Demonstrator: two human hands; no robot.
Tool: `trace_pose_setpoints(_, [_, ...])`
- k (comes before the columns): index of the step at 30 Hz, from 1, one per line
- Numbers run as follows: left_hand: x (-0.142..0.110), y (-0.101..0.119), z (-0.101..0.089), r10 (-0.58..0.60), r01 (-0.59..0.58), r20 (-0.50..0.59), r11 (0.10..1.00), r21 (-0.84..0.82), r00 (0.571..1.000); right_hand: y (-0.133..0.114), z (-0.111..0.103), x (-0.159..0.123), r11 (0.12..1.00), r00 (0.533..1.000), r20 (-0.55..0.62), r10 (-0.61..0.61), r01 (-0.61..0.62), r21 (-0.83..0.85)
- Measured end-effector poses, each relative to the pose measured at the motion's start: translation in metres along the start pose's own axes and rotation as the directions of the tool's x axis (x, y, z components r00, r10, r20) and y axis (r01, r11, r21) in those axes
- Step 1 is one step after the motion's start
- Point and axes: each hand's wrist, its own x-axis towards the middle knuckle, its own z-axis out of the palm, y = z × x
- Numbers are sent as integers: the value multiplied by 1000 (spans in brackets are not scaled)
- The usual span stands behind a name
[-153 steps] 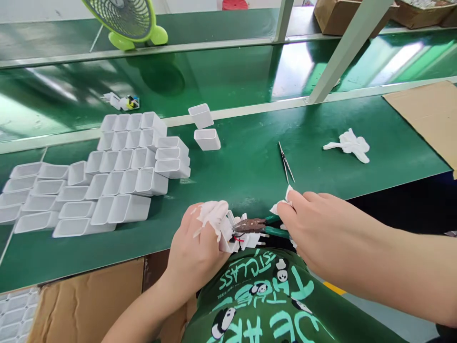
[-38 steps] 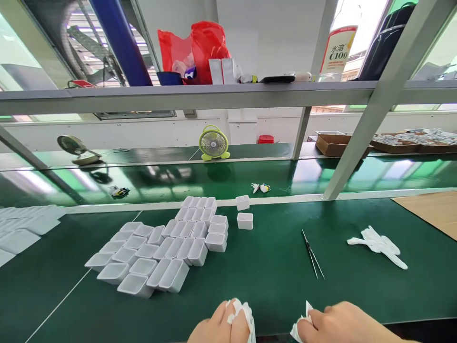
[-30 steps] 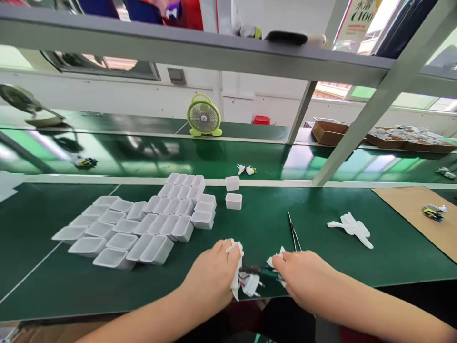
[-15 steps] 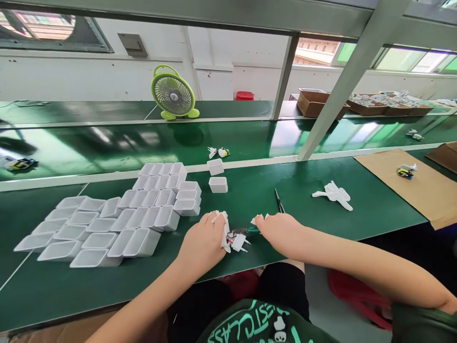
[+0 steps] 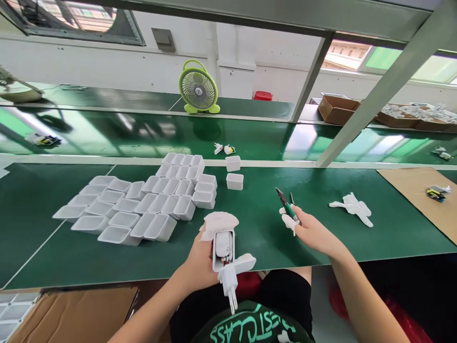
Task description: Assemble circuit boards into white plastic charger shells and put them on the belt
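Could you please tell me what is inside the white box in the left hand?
In the box, a white block and wires show; whatever lies beneath is covered.

Near six o'clock, the left grip (image 5: 200,264) holds an open white plastic case (image 5: 233,244), a two-pin plug (image 5: 227,277) at its near end. At four o'clock, the right grip (image 5: 314,233) has green-handled pliers (image 5: 290,211), jaws pointing to eleven. White plastic boxes (image 5: 143,206) stand clustered around eight on the green tabletop (image 5: 262,209); a lime-green fan (image 5: 199,89) stands at eleven.
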Motion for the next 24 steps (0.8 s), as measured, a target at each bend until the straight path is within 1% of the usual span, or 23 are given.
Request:
trace_pose_setpoints(2, [6, 1, 2, 31, -29, 18, 997, -69, 999, -7, 13, 8, 971, 996, -74, 43, -59, -230])
trace_pose_setpoints(3, [10, 1, 3, 13, -8, 48, 994, -106, 999, -10, 19, 13, 942, 993, -105, 59, -90, -323])
trace_pose_setpoints(5, [17, -4, 10, -93, 123, 160, 975, -185, 983, -17, 29, 22, 897, 985, -152, 79, -136, -420])
trace_pose_setpoints(7, [24, -14, 19, -200, 271, 284, 932, -239, 938, -21, 37, 30, 871, 982, -169, 80, -152, -467])
trace_pose_setpoints(8, [27, -20, 24, -221, 313, 329, 914, -257, 918, -22, 39, 32, 859, 984, -163, 74, -146, -492])
trace_pose_setpoints(9, [30, -27, 28, -226, 330, 354, 905, -269, 908, -23, 38, 33, 849, 987, -146, 65, -132, -512])
trace_pose_setpoints(10, [32, -34, 32, -223, 334, 365, 901, -276, 904, -23, 36, 34, 841, 991, -120, 54, -111, -530])
trace_pose_setpoints(12, [34, -49, 38, -228, 340, 362, 896, -284, 904, -27, 21, 35, 824, 998, -59, 37, -64, -563])
trace_pose_setpoints(14, [32, -61, 41, -257, 363, 349, 888, -283, 901, -40, -2, 45, 817, 999, -47, 19, -43, -576])
trace_pose_setpoints(15, [30, -65, 42, -276, 377, 343, 884, -274, 898, -51, -15, 55, 819, 997, -76, 2, -45, -572])
trace_pose_setpoints(17, [24, -71, 43, -316, 404, 336, 885, -233, 887, -80, -38, 91, 841, 981, -172, -89, -18, -541])
trace_pose_setpoints(18, [22, -73, 44, -337, 414, 331, 888, -199, 882, -97, -46, 115, 840, 970, -193, -147, 20, -542])
trace_pose_setpoints(19, [20, -74, 44, -355, 421, 322, 893, -161, 877, -114, -50, 143, 836, 960, -181, -212, 82, -543])
trace_pose_setpoints(21, [18, -78, 47, -388, 429, 298, 899, -85, 872, -147, -48, 204, 812, 942, -102, -319, 216, -543])
trace_pose_setpoints(23, [19, -83, 49, -403, 429, 288, 903, -34, 869, -174, -36, 264, 780, 927, 14, -374, 322, -536])
trace_pose_setpoints(24, [19, -86, 50, -404, 427, 290, 904, -17, 867, -185, -27, 290, 766, 921, 64, -384, 357, -535])
